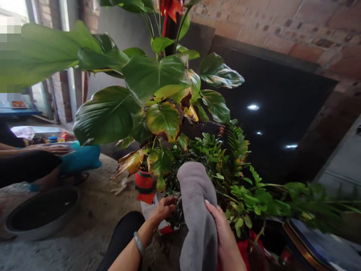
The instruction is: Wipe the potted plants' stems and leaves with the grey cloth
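A grey cloth (197, 210), soft like a towel, stands up in front of me with its top bent over to the left. My right hand (221, 226) is closed around its right side, thumb along the fabric. Left of the cloth, my left hand (166, 207), with a pale bangle (138, 244) on the wrist, reaches into dark low leaves (175, 184). Its fingers are curled, and whatever lies between them is hidden. Beyond my hands rises a large-leaved potted plant (158, 75) with several yellow, brown-edged leaves, in a red pot (144, 180).
Bushy green plants (254, 201) spread to the right, by a dark-topped object with a gold rim (301, 244). At left, a wide basin (42, 214) sits on the concrete floor (96, 210) near another person's arm (42, 150) and a teal bag (80, 156). A dark panel (282, 90) leans against brickwork.
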Available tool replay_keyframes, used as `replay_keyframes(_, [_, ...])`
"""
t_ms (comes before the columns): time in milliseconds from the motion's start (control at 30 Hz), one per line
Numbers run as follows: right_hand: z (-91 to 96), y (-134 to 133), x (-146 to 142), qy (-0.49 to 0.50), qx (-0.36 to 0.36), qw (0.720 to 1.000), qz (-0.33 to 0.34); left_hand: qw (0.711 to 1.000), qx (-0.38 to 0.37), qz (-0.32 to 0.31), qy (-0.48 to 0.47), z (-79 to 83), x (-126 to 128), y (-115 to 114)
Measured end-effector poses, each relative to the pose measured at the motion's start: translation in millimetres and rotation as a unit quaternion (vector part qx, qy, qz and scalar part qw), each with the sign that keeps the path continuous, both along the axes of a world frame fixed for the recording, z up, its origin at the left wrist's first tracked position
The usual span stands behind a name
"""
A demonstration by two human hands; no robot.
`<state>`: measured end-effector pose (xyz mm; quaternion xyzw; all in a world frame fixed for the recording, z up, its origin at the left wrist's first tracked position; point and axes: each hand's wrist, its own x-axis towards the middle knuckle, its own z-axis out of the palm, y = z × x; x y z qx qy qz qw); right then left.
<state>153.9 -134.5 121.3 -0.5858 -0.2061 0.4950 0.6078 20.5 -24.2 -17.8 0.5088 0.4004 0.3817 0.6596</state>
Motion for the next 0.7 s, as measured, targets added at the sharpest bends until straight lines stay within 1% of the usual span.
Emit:
replay_keyframes(67, [-19.9, -3, 0, -0.024, -0.025, 0.999, 0.03, 1.0, 0.007, -0.013, -0.024, 6.4, 0, -2])
replay_keyframes(133, [-39.5, -12, 1, -0.038, -0.049, 0.996, 0.071, 0.998, 0.018, -0.026, -0.046, 10.9, 1, -4])
replay_keyframes(167, [-45.2, -18, 4, -0.046, -0.05, 0.994, 0.085, 0.998, 0.017, -0.034, -0.052, 12.3, 1, -4])
replay_keyframes(200, [-46.6, -24, 7, -0.053, -0.047, 0.993, 0.095, 0.998, 0.009, -0.04, -0.054, 13.2, 2, -4])
replay_keyframes(233, [-43.3, -30, 12, -0.059, -0.041, 0.993, 0.096, 0.998, -0.004, -0.041, -0.054, 13.8, 2, -5])
replay_keyframes(267, [-35.8, -34, 18, -0.064, -0.033, 0.994, 0.078, 0.998, -0.019, -0.034, -0.051, 14.2, 3, -5])
replay_keyframes(300, [-24.9, -37, 24, -0.063, -0.024, 0.997, 0.043, 0.998, -0.031, -0.02, -0.047, 14.7, 4, -6])
replay_keyframes(367, [0.9, -36, 36, -0.048, 0.004, 0.997, -0.065, 0.998, -0.036, 0.015, -0.047, 16.2, 6, -8])
replay_keyframes(433, [21.9, -28, 44, -0.02, 0.054, 0.983, -0.174, 0.997, -0.027, 0.039, -0.055, 17.8, 8, -9])
replay_keyframes(467, [27.6, -22, 45, 0.0, 0.077, 0.978, -0.195, 0.997, -0.023, 0.04, -0.057, 18.4, 8, -10])
replay_keyframes(500, [29.1, -16, 45, 0.024, 0.088, 0.978, -0.188, 0.998, -0.021, 0.035, -0.057, 18.6, 9, -10])
replay_keyframes(533, [26.2, -11, 44, 0.048, 0.084, 0.982, -0.161, 0.998, -0.021, 0.027, -0.053, 18.1, 10, -10])
replay_keyframes(567, [19.0, -7, 41, 0.071, 0.064, 0.988, -0.118, 0.999, -0.02, 0.018, -0.046, 16.9, 10, -10])
replay_keyframes(633, [-5.1, -7, 33, 0.089, 0.004, 0.996, -0.027, 0.999, -0.012, 0.005, -0.033, 12.5, 11, -9])
replay_keyframes(700, [-34.3, -17, 23, 0.061, -0.036, 0.997, 0.039, 1.0, -0.002, 0.01, -0.017, 6.3, 12, -5])
